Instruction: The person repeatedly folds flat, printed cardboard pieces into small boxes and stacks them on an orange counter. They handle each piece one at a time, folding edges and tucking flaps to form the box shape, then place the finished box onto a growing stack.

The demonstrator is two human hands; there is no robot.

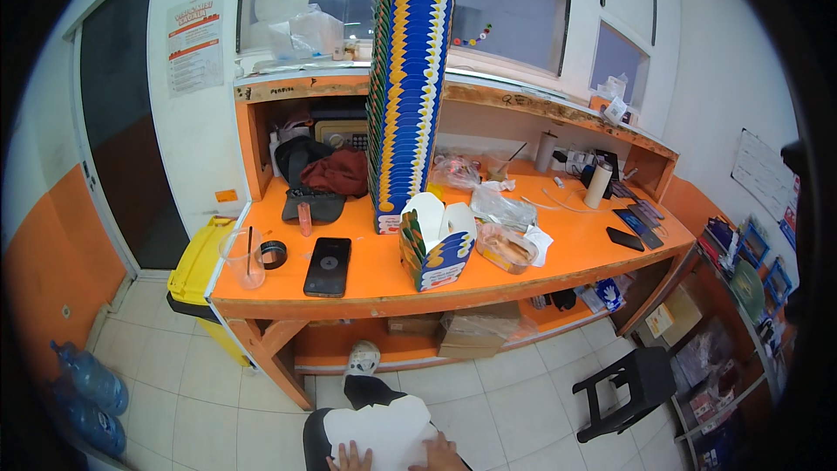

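Observation:
On my lap lies a white, unfolded card box blank with its plain side up. My left hand rests on its near left part, fingers spread. At the right edge of the blank is my right hand, its fingers apart and touching the card. Both hands are partly cut off by the lower edge of the view. In front of me, on the orange counter, stands an opened food box in blue, green and white. Behind it rises a tall stack of nested boxes with the same print.
The orange counter also bears a phone, a clear plastic cup, black tape, a clear food container and a cap. A black stool stands right, a yellow bin left, large water bottles far left.

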